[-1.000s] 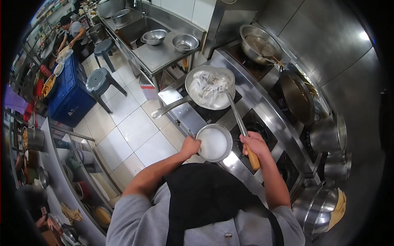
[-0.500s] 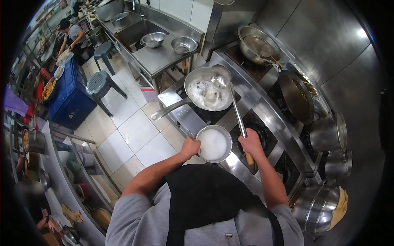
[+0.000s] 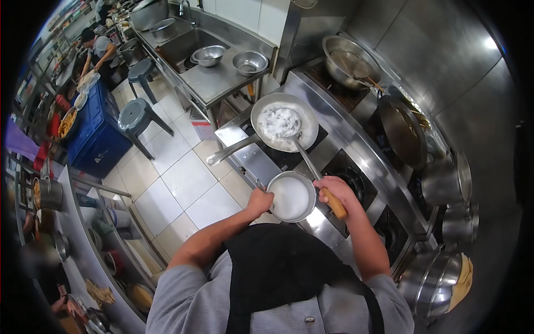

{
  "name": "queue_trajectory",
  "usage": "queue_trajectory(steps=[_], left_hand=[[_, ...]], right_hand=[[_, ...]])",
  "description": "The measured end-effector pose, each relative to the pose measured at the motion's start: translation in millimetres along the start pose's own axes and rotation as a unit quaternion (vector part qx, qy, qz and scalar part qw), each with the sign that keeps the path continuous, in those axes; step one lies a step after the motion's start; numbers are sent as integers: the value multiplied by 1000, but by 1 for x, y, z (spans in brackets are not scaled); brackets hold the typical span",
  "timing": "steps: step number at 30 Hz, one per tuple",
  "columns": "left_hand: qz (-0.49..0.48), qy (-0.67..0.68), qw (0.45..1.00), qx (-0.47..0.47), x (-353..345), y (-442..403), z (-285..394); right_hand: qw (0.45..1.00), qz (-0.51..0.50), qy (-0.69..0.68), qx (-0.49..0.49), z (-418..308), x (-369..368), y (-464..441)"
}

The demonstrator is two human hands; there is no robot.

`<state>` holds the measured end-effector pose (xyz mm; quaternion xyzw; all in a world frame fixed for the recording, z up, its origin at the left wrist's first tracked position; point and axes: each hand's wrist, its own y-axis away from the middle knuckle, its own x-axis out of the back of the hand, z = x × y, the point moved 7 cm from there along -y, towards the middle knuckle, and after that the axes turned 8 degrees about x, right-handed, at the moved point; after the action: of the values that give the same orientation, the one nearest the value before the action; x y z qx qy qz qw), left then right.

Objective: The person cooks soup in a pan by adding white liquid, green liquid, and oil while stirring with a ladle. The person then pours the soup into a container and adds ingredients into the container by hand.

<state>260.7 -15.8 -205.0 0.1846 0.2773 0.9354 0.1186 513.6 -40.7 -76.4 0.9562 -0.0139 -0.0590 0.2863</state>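
My left hand is closed around the handle of a small metal saucepan, which holds a white, foamy liquid. My right hand grips a long metal ladle near its wooden handle end. The ladle's bowl lies inside a metal frying pan on the stove, filled with white froth and dark specks. Away from both hands, the frying pan's long handle points toward the lower left. The saucepan is held in front of the apron, nearer to me than the frying pan.
A dark wok and a large metal bowl with a strainer sit along the stove's back. Stacked pots stand at right. Steel bowls rest beside the sink. Plastic stools and a co-worker are at left.
The ladle's bowl has moved down and left within the frying pan and now carries white froth. Its wooden handle end has swung up; my right hand's grip is turned. The saucepan is almost unmoved.
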Motion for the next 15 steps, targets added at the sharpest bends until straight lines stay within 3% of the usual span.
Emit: queue_trajectory(steps=[3,13,15], left_hand=[[39,-8,999,-23,-5,-17,-17],[-2,-1,1000,3,-5,-8,-10],[57,-4,997,-57,-1,-8,-7]], right_hand=[[999,35,22,-20,-11,-10,23],[986,46,157,37,-25,-2,59],[975,68,202,69,-28,2,67]])
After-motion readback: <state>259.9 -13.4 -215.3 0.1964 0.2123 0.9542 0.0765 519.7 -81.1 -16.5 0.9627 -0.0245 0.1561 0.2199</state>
